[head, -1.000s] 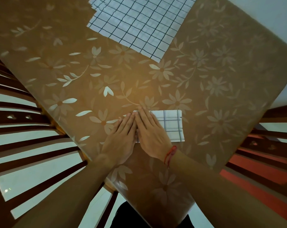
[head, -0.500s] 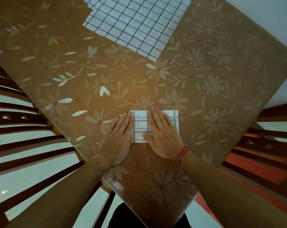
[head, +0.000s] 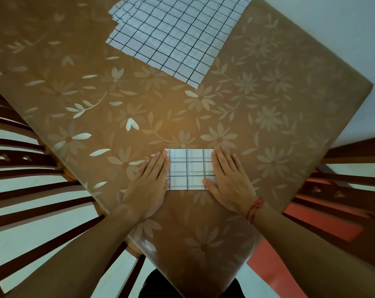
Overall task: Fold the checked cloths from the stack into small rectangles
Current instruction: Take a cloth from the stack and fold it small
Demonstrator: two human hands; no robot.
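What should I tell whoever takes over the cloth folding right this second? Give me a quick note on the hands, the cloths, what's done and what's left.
Left hand: open, flat at the left edge of the folded cloth.
Right hand: open, flat on the cloth's right end.
Folded cloth: a small rectangle on the table, near the person's corner.
Stack of checked cloths: unfolded, at the table's far side.
Done: this cloth looks folded down small.
Left: probably set it aside, then fold the cloths from the stack.

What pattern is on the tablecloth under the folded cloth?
Pale flowers and leaves on brown, across the tablecloth; head view.
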